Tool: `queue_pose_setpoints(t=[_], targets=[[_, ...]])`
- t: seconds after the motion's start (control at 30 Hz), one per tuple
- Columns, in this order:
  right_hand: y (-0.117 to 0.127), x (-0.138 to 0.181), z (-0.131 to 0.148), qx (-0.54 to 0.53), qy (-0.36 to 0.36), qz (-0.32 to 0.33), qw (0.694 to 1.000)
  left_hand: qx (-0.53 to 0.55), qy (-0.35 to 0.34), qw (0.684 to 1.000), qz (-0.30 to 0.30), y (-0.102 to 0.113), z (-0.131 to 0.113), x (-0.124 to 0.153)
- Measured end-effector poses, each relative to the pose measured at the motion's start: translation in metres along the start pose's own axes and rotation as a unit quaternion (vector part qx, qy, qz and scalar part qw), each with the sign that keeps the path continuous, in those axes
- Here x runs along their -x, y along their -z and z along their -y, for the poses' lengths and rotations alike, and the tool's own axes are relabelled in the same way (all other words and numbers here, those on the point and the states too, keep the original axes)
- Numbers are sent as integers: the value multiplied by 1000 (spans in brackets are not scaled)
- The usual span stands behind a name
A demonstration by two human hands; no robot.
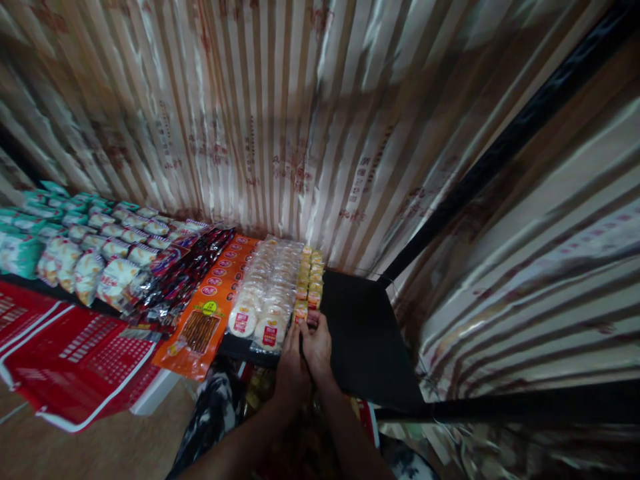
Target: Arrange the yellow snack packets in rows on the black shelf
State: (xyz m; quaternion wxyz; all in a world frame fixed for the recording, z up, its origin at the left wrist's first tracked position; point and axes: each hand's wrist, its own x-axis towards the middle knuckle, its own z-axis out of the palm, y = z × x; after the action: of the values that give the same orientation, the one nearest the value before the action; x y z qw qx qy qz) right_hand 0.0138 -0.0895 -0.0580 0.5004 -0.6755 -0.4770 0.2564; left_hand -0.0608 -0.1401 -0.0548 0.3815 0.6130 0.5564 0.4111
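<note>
On a black shelf (367, 333), both of my hands are together at the front end of two rows of small yellow snack packs (316, 270). My left hand (293, 360) has its fingers closed at the front yellow pack (301, 312). From the right side, my right hand (317, 341) curls its fingers around the same spot, touching the front packs. Its fingertips partly cover them. Just left of my hands lie two rows of clear-wrapped round white crackers (270, 332) with red labels.
Further left are an orange bag of brown stick snacks (200, 332), dark shiny packets (175, 280), white snack bags (120, 280) and teal bags (23, 250). Red baskets (90, 353) stand below the shelf. Behind runs striped plastic sheeting (300, 133); a black post (450, 193) rises at right.
</note>
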Motion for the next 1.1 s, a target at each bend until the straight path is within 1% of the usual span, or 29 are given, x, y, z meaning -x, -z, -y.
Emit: queue_pose_setpoints(t=[0.1,0.2,0.3,0.43,0.57,0.7,0.83,0.9,1.0,1.1], targets=[[-1,1,-3,-11,5,13,1000,-3,1,1000,-1,-3,5,-2],[0,4,-6,-19,25,22,999,-6,-8,1000,-1,-7,12,0],[3,7,-5,-22,45,7,999,-3,-31,1000,-1,-11,20,4],[5,9,-3,-29,47,5,998,-14,-45,999,-3,-13,27,7],[5,8,-3,-32,53,16,998,-29,-59,998,-8,-15,27,5],[6,11,-8,-30,63,28,997,-42,-57,997,-9,-16,29,4],[7,14,-15,3,78,13,997,-58,-76,995,-10,-16,32,5],[6,13,-18,7,84,17,996,-58,-84,995,-12,-15,32,5],[6,12,-15,-5,88,37,995,-66,-86,994,-4,-13,28,2],[10,17,-8,2,92,22,996,-71,-81,994,-5,-9,24,3]])
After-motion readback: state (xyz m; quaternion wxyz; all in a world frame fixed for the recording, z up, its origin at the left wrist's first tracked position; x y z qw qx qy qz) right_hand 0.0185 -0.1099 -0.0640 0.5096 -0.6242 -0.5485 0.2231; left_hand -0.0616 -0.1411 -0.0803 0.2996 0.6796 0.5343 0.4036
